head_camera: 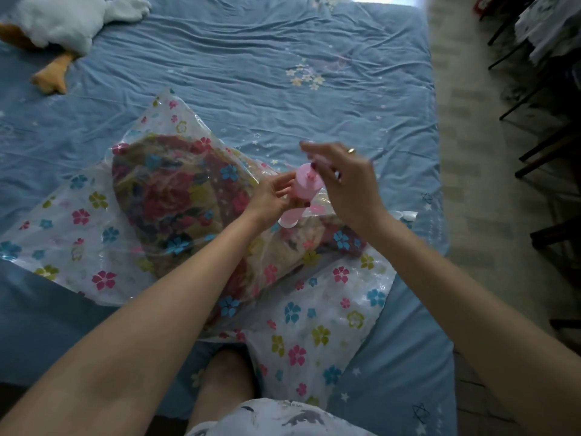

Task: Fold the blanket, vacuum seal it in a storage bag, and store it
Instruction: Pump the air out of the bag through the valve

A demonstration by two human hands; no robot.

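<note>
1. Kneeling at the near edge of a bed covered with a wrinkled blue sheet (251, 51), you looked down at your two bare arms reaching forward.
2. Your left hand (272, 196) curled its fingers around the barrel of a pink hand pump (303, 191), holding it tilted, its lower end touching the storage bag (314, 325).
3. Your right hand (342, 177), wearing a ring, hovered over the pump's top with fingers loosely spread; motion blur hid whether it touched the pump, and it grasped nothing you could plainly make out.
4. The clear plastic bag, printed with pink, blue and yellow flowers, lay across the middle of the bed in front of your knee (226, 379).
5. The folded blanket (176, 196), with a red and gold floral pattern, sat inside the bag.
6. A white plush goose (59, 23) with orange feet lay at the far left corner of the bed, well apart from the bag.
</note>
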